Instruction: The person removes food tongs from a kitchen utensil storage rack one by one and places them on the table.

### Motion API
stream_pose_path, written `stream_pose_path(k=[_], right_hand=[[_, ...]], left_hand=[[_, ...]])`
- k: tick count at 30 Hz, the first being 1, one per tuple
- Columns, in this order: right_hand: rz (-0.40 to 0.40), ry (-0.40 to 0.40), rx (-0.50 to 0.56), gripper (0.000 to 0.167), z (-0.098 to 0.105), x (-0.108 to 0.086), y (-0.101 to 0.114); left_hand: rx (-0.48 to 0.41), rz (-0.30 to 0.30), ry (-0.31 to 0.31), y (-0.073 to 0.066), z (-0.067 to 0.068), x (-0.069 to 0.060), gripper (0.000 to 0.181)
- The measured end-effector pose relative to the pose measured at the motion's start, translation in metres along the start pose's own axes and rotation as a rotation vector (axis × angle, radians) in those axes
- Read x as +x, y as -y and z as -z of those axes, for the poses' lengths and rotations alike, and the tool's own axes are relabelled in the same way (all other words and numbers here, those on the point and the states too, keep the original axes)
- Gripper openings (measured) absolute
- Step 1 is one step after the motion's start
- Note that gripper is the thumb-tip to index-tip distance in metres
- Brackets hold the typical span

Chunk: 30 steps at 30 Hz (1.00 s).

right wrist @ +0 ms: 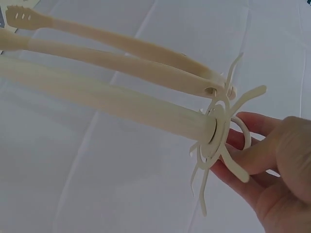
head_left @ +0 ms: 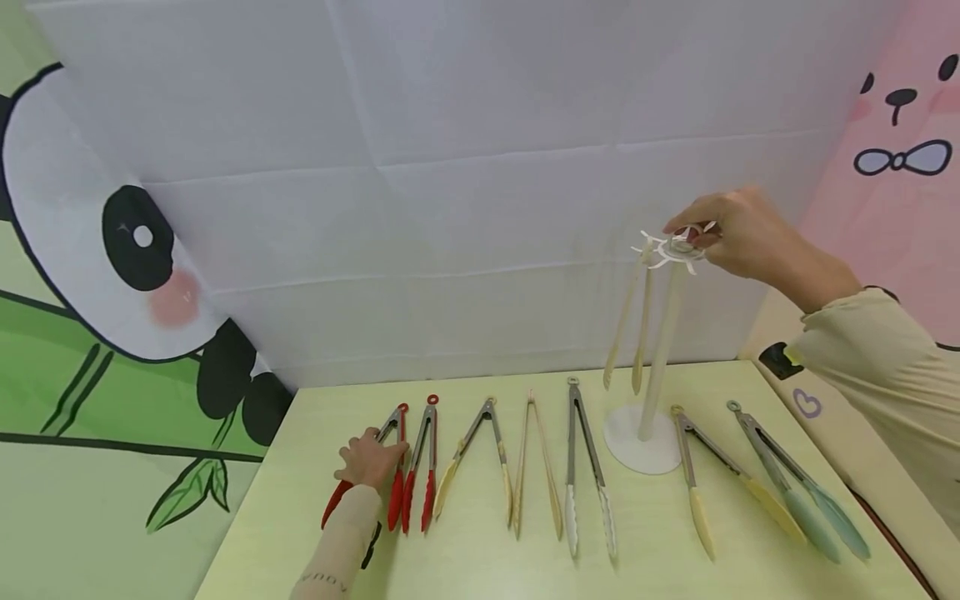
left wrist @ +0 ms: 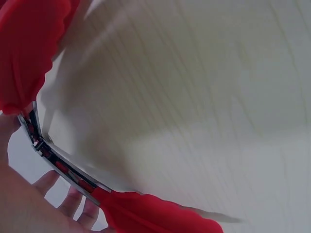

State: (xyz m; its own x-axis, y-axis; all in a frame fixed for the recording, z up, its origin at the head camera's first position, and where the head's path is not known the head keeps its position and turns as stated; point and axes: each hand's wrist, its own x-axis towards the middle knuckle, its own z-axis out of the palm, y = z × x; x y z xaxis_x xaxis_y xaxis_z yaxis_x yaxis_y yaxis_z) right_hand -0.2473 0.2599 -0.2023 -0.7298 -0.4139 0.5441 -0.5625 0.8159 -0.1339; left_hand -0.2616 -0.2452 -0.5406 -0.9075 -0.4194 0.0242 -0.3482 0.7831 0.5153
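My left hand (head_left: 371, 460) spans the leftmost red-tipped tongs (head_left: 396, 504) on the table, its thumb and fingers around the two spread arms. In the left wrist view, my fingers (left wrist: 73, 201) lie along the metal arm above a red tip (left wrist: 155, 213). My right hand (head_left: 757, 237) pinches the ring (right wrist: 245, 131) on top of a white stand with curved hooks (right wrist: 248, 97). Beige tongs (right wrist: 121, 58) hang from one hook, beside the upright post (head_left: 663, 350). The stand's round base (head_left: 626, 442) is at the table's back right.
Along the table lie more red tongs (head_left: 431, 442), cream-tipped tongs (head_left: 465, 442), slim beige tongs (head_left: 551, 483), white-tipped tongs (head_left: 592, 450), yellow tongs (head_left: 697, 508) and blue-green tongs (head_left: 813, 500). A white cloth (head_left: 450, 217) hangs behind the table (head_left: 300, 417).
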Motion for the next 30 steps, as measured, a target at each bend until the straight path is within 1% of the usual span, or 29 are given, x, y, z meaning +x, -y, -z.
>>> stream_pose_path(k=[3,8,13,16,19,22,25,30], right_hand=[[0.015,-0.003,0.014,0.044,-0.001,0.0,0.0],[0.013,0.003,0.022,0.046,0.0,0.0,0.0],[0.011,0.019,0.018,0.046,0.0,0.0,0.001],[0.007,0.013,0.023,0.041,0.0,0.0,0.001],[0.03,-0.021,0.021,0.029,-0.001,0.001,0.001],[0.064,-0.055,0.002,0.021,-0.003,0.001,0.0],[0.069,-0.069,-0.002,0.018,-0.004,0.002,0.001],[0.056,-0.095,0.004,0.014,-0.005,0.001,0.002]], left_hand=[[0.005,0.004,-0.004,0.001,0.0,-0.001,0.066],[-0.004,-0.017,-0.001,0.001,0.001,-0.001,0.064],[-0.024,-0.019,-0.001,0.001,0.003,0.0,0.065],[-0.054,-0.033,-0.008,-0.002,0.006,0.001,0.065],[-0.086,-0.044,-0.021,-0.008,0.01,0.003,0.065],[-0.12,-0.045,-0.027,-0.013,0.015,0.005,0.064],[-0.168,-0.048,-0.025,-0.018,0.018,0.006,0.064],[-0.272,-0.055,-0.032,-0.025,0.02,0.008,0.063]])
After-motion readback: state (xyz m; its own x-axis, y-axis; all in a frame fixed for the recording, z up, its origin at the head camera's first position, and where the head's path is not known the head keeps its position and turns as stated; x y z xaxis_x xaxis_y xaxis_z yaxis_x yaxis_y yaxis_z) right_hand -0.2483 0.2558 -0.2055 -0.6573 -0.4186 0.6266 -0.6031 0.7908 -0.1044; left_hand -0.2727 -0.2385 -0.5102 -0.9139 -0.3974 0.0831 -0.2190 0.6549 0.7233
